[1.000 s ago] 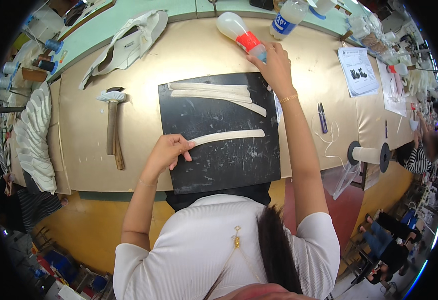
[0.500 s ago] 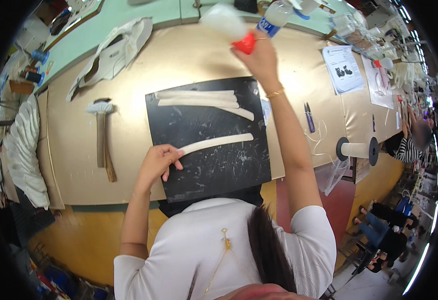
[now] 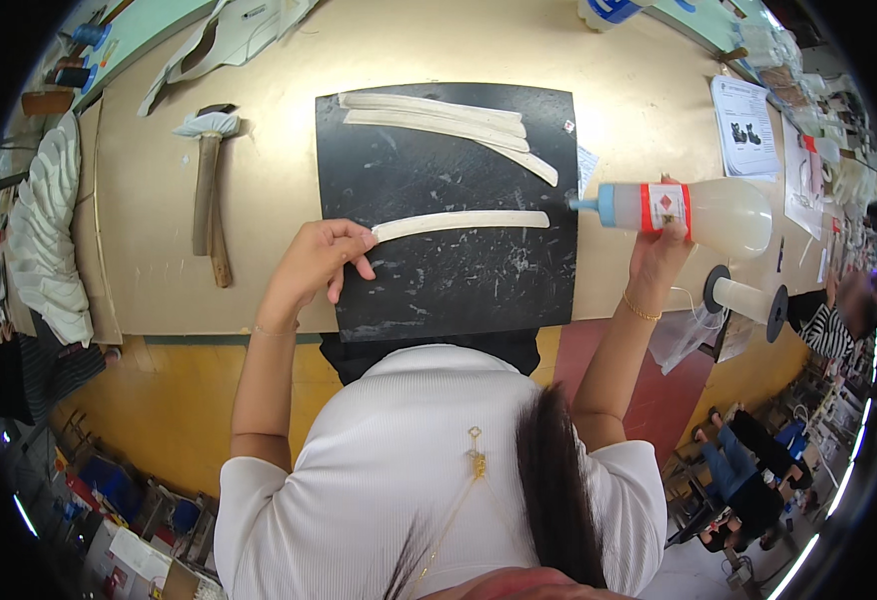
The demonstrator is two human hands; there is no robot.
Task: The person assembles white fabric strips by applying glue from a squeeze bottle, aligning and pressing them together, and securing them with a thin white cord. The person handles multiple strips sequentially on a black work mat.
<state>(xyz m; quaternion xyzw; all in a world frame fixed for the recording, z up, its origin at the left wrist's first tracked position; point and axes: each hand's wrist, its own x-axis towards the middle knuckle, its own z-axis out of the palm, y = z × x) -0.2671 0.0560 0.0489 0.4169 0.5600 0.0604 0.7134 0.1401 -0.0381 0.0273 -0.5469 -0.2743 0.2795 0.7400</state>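
Observation:
My left hand (image 3: 327, 255) pinches the left end of a narrow cream strip (image 3: 464, 221), which lies slightly curved on a dark, scuffed board (image 3: 429, 290). My right hand (image 3: 662, 248) is closed around a translucent squeeze bottle (image 3: 729, 215) with a red and white label. The bottle is tipped on its side, and its blue nozzle points left, a short way off the strip's right end. Pale liquid shows inside it. Several more cream strips (image 3: 434, 112) lie overlapping on the far part of the board.
Two wooden-handled hammers (image 3: 207, 200), one head wrapped in pale cloth, lie left of the board. White cut pieces (image 3: 49, 240) are stacked at far left. A spool (image 3: 746, 300) and printed sheets (image 3: 744, 125) are on the right. Another bottle (image 3: 609, 10) stands at the back.
My right hand has brought the squeeze bottle from the back of the table to the board's right side, nozzle turned left. My left hand still holds the strip's end. The view has shifted.

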